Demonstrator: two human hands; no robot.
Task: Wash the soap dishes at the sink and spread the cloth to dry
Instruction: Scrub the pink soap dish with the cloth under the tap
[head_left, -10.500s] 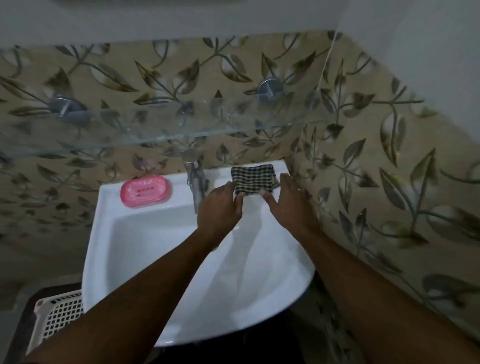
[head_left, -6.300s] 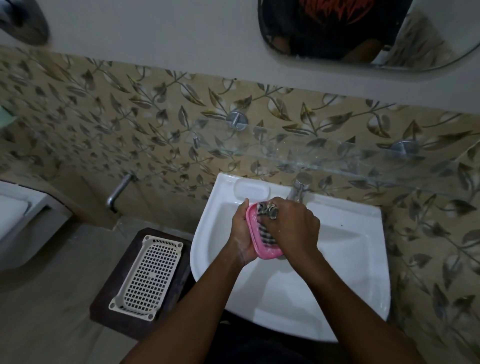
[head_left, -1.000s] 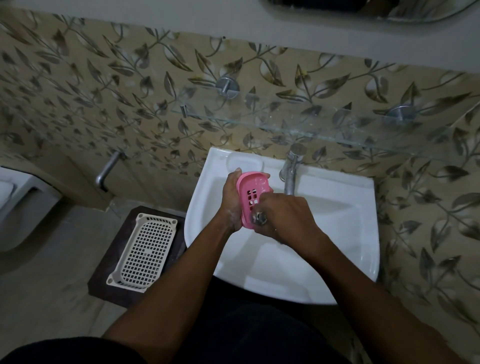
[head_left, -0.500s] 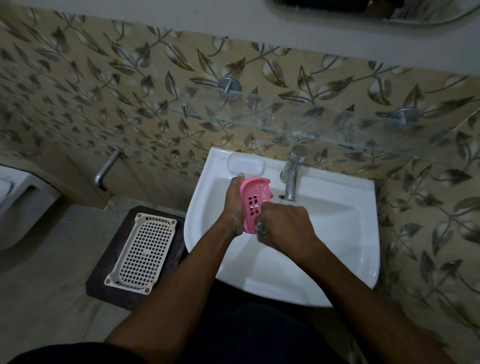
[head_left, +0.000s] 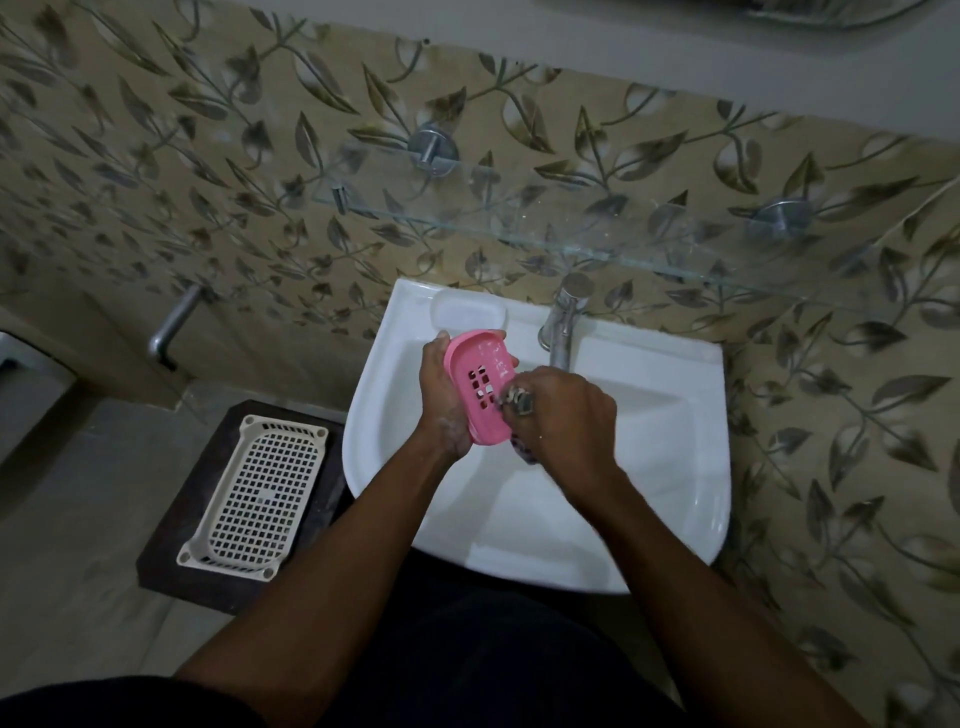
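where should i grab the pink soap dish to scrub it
By its long rim, from the left and behind: the soap dish stands on edge, slotted face toward the right hand, so the left hand cupping its back leaves that face free for the cloth.

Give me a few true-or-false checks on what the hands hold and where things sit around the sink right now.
1. The left hand holds the pink soap dish over the sink. True.
2. The right hand is empty. False: it grips the bunched cloth against the dish.
3. The white basket lies in the sink. False: it sits on a dark stool left of the sink.
4. A glass shelf hangs on the wall above the tap. True.
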